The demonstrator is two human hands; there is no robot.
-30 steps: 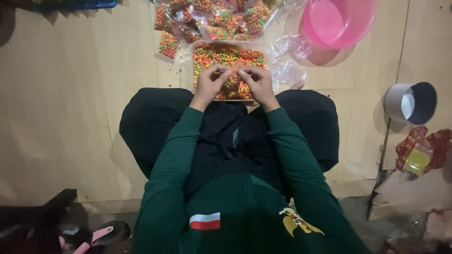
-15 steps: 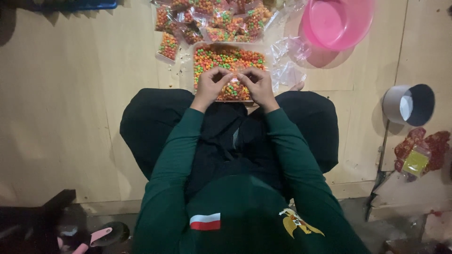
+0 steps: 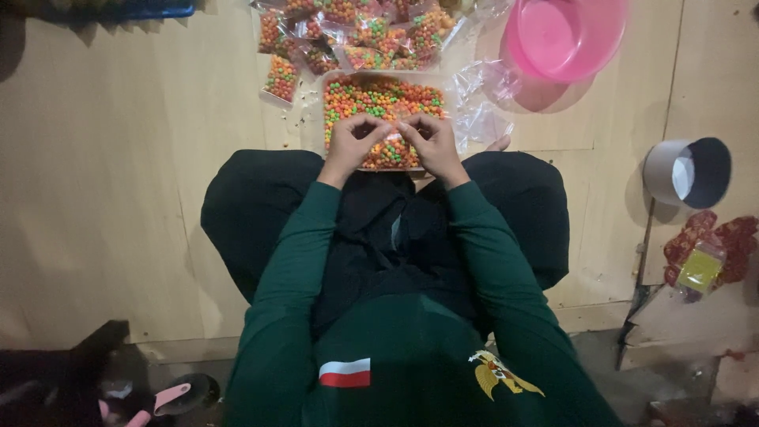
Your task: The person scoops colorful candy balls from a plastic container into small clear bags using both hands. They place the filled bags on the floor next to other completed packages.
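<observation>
Item: small clear bag (image 3: 393, 133), light, limp, slippery; I pinch its top edge, left hand (image 3: 353, 141) and right hand (image 3: 429, 142) both closed, tray of coloured balls (image 3: 383, 96) at twelve o'clock.

The left hand (image 3: 353, 145) and right hand (image 3: 431, 145) hide whatever they pinch; the pink bowl (image 3: 565, 35) and filled bags (image 3: 356, 32) are cut off by the top edge.

Clear rectangular tray (image 3: 439, 89) of small orange, green and yellow snack balls (image 3: 379, 99): lies flat on the wooden floor, directly ahead of the crossed legs, filled nearly to the rim, near edge hidden behind the hands. Contents loose, unbagged, evenly mixed by colour.
</observation>
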